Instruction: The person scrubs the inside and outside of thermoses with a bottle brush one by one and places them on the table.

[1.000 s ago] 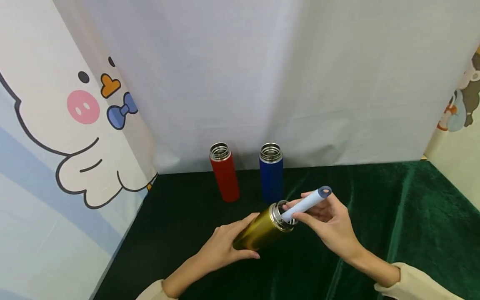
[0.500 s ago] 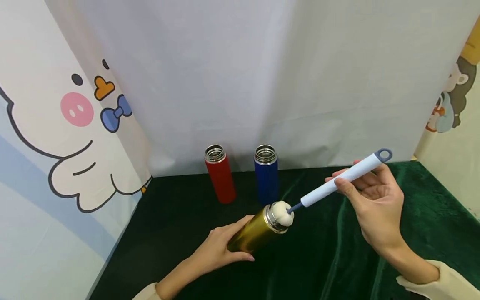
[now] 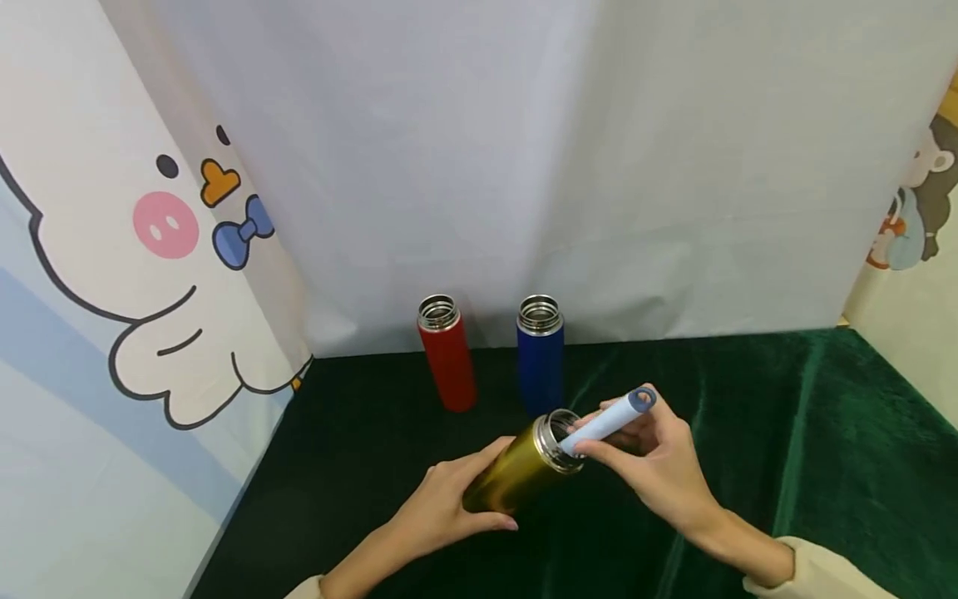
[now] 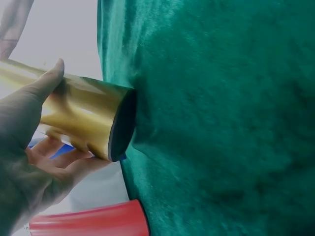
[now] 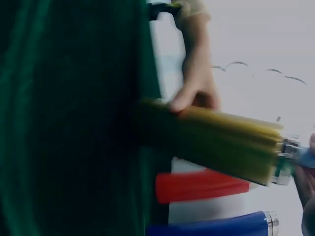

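A red bottle (image 3: 451, 368) stands near a blue bottle (image 3: 540, 371).

Wand (image 3: 609, 423) partly inside front bottle (image 3: 518, 470); behind it, left bottle (image 3: 449, 358) and right bottle (image 3: 540, 362) on cloth (image 3: 861, 441).

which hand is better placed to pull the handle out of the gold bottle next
Probably the right hand: it pinches the handle, which sticks out of the gold bottle. The left hand grips the bottle's lower part and could steady it.
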`<control>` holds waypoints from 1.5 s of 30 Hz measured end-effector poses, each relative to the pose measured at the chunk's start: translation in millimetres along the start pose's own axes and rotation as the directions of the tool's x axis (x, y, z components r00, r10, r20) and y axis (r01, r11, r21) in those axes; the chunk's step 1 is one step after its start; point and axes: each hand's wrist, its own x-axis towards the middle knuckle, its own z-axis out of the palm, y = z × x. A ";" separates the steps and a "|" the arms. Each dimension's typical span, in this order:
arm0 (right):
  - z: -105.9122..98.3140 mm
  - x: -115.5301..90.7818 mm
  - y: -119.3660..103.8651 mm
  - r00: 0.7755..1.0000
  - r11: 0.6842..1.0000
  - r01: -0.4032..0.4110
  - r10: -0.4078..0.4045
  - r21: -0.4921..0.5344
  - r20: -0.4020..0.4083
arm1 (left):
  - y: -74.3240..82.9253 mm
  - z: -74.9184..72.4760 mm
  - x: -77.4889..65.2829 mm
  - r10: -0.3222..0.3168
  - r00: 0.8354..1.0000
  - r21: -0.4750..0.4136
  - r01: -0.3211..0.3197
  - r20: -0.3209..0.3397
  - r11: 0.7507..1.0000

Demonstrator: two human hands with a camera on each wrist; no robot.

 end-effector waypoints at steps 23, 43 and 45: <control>-31.7 36.1 -43.6 0.956 0.985 0.166 -0.146 0.056 -0.255 | -0.7 -2.5 -3.8 0.001 1.000 0.007 -0.001 -0.004 1.000; -34.2 21.4 -28.5 0.993 0.989 0.108 -0.112 0.098 0.034 | 0.1 0.2 -1.9 -0.010 1.000 0.010 0.010 0.001 1.000; -40.3 23.4 -36.0 0.991 0.986 0.135 -0.133 0.094 -0.033 | 0.2 -0.8 -1.5 -0.005 1.000 0.014 0.005 0.016 1.000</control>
